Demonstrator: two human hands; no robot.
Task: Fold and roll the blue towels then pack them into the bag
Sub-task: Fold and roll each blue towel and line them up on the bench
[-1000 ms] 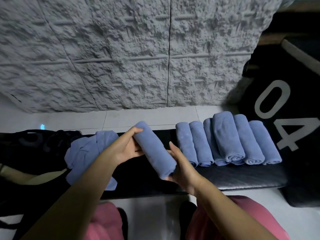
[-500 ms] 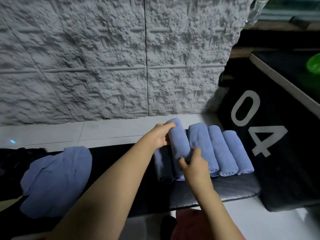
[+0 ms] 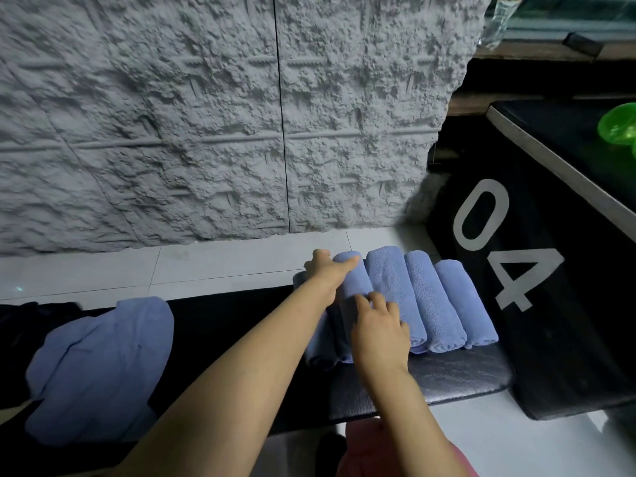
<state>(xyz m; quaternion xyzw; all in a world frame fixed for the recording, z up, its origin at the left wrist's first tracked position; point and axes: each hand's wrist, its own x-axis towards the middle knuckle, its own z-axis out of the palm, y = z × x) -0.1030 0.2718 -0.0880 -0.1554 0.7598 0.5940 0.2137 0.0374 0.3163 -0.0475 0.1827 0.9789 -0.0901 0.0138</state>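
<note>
Several rolled blue towels (image 3: pixel 430 301) lie side by side on the right end of a black padded bench (image 3: pixel 457 376). One more rolled towel (image 3: pixel 354 284) lies on top at the row's left side. My left hand (image 3: pixel 327 271) holds its far end, one finger stretched along the top. The fingers of my right hand (image 3: pixel 378 330) rest on its near half. On the left of the bench sits a loose pile of unrolled blue towels (image 3: pixel 99 366). A dark bag (image 3: pixel 20 325) lies at the far left, mostly out of view.
A black box marked "04" (image 3: pixel 509 263) stands right of the bench, with a green object (image 3: pixel 617 123) on a black surface above it. A rough grey wall (image 3: pixel 206 132) rises behind, above white floor tiles (image 3: pixel 206 263). Pink-clad knees (image 3: pixel 371 449) show below the bench.
Both hands carried the rolled towel from the bench's middle to the right and set it onto the row. The view turned right with them.
</note>
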